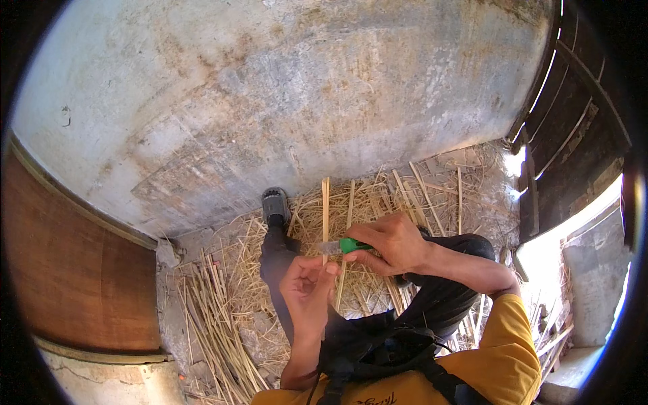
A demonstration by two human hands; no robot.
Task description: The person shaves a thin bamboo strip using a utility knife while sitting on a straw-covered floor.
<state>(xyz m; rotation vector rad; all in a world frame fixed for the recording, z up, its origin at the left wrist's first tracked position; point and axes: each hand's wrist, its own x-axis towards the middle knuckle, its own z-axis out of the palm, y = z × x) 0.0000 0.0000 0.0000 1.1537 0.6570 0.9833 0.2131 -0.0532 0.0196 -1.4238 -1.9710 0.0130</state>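
My right hand [393, 244] grips a knife with a green handle [350, 244], its short blade [329, 248] pointing left. My left hand [308, 289] holds a thin bamboo strip [325, 209] upright, fingers pinched around it just below the blade. The blade meets the strip between my two hands. My legs in dark trousers stretch out below, and my shoe [275, 206] rests against the wall.
A stained concrete wall [283, 101] fills the upper view. Split bamboo strips and straw [216, 317] lie across the floor. A brown wooden panel [74, 270] stands at left, and a dark slatted door [574, 135] with bright light is at right.
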